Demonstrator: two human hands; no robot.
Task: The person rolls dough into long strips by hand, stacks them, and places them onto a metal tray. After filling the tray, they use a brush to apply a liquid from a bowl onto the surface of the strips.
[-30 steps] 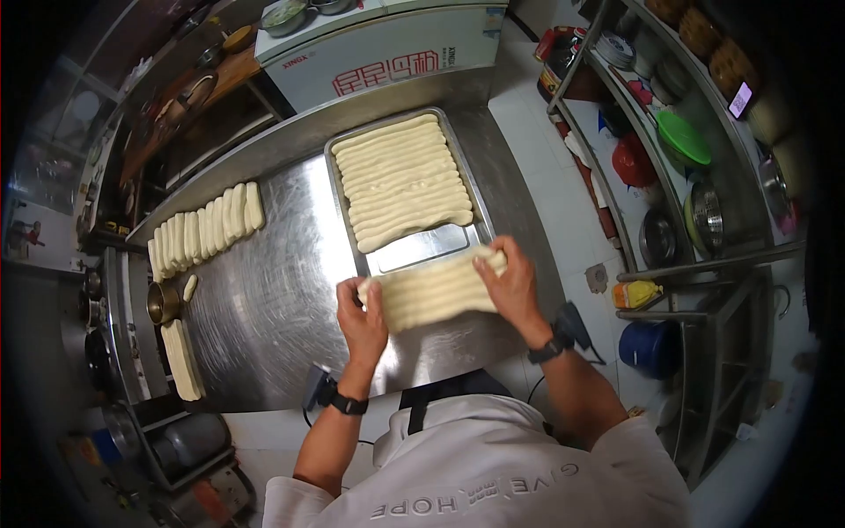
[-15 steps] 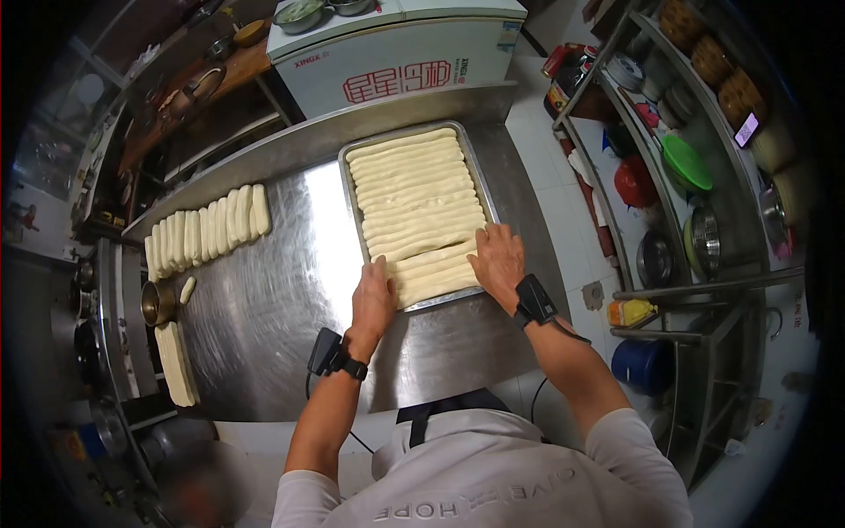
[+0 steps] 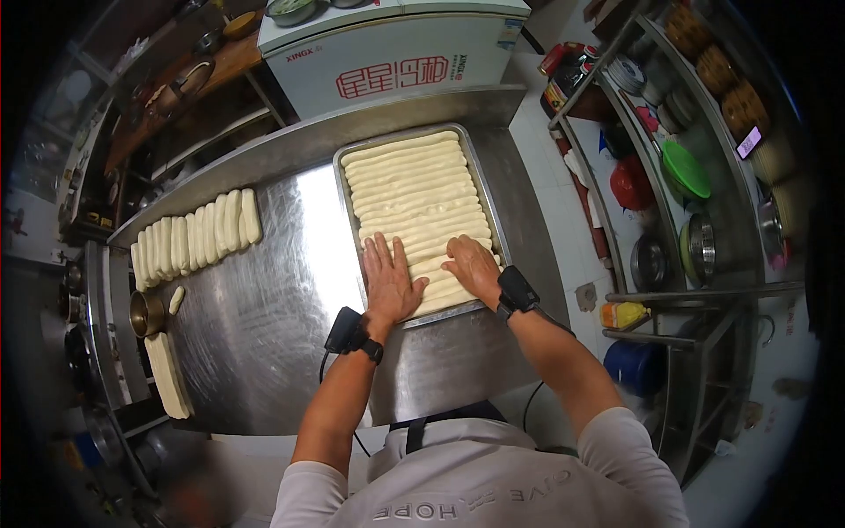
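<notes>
The person's left hand (image 3: pixel 392 280) lies flat on the dough strips (image 3: pixel 414 189) at the near left part of the tray (image 3: pixel 442 314), fingers spread and grasping nothing. The right hand (image 3: pixel 473 267) touches the strips at the tray's near right part, fingers bent; I cannot tell whether it pinches any. The strips lie side by side across the tray, which sits on a metal surface (image 3: pixel 273 290). Well to the left of the tray are a dough slab (image 3: pixel 167 377), then a pot (image 3: pixel 146 313) with a small dough piece (image 3: pixel 177 300) just beside it, then a row of thick dough pieces (image 3: pixel 195 236). Beyond the tray stands a white freezer (image 3: pixel 396 53)
</notes>
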